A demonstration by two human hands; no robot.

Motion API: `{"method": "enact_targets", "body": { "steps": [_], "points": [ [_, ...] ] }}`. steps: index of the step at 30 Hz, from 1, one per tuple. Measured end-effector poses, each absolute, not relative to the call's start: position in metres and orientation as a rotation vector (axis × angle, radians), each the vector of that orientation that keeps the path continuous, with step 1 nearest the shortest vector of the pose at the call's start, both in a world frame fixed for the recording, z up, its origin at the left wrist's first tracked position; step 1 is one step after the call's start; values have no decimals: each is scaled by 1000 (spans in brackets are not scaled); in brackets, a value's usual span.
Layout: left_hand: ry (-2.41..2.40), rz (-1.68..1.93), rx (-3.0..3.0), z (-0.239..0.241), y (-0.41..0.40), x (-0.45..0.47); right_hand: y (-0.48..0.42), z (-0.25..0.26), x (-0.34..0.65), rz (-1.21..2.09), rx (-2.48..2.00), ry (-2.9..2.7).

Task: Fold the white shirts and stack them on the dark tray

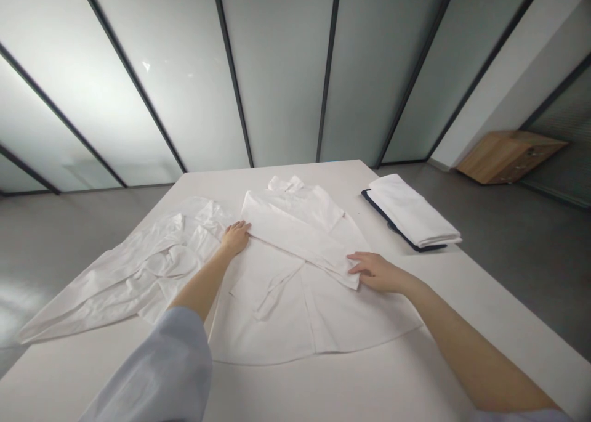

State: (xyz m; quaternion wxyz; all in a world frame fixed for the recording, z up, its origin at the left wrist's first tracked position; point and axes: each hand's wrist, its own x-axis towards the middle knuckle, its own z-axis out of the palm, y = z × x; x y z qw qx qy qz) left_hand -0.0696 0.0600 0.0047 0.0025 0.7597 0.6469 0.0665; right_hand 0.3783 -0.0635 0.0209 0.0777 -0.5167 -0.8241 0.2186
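A white long coat (pixel 281 323) lies spread on the table, its collar at the far end and its hem towards me. One of its sleeves (pixel 295 231) is laid slantwise across the front, with the cuff end at the right. My left hand (pixel 236 237) rests flat on the fold at the coat's left edge, fingers stretched out. At the cuff, my right hand (pixel 376 272) has the sleeve end between its fingers and thumb. Below the sleeve, a narrow cloth tie (pixel 277 289) hangs loosely over the coat front.
A crumpled white garment (pixel 152 268) in thin, shiny material lies along the table's left side. To the right, a folded white cloth (pixel 413 212) sits on a dark flat board (pixel 392 225). Beyond the white table (pixel 341 388) stand frosted glass panels (pixel 281 71) and a wooden cabinet (pixel 498 154).
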Motion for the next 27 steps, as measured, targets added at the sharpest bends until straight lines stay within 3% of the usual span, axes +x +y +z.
{"method": "enact_targets", "body": {
  "steps": [3,6,17,22,27],
  "points": [
    [2075,297,2385,7,57,-58,-51,30,377,696,-1613,-2383],
    [2071,331,2375,7,54,-40,-26,33,366,522,-1663,-2264],
    [2028,-126,2389,4,40,-22,-13,-14,327,53,-1878,-2475],
    [2006,-106,2471,2,11,-23,-39,12,329,16,-1846,-2544],
    [1976,-27,2523,16,-1,-16,-18,45,325,123,-2137,-2402]
  ]
}}
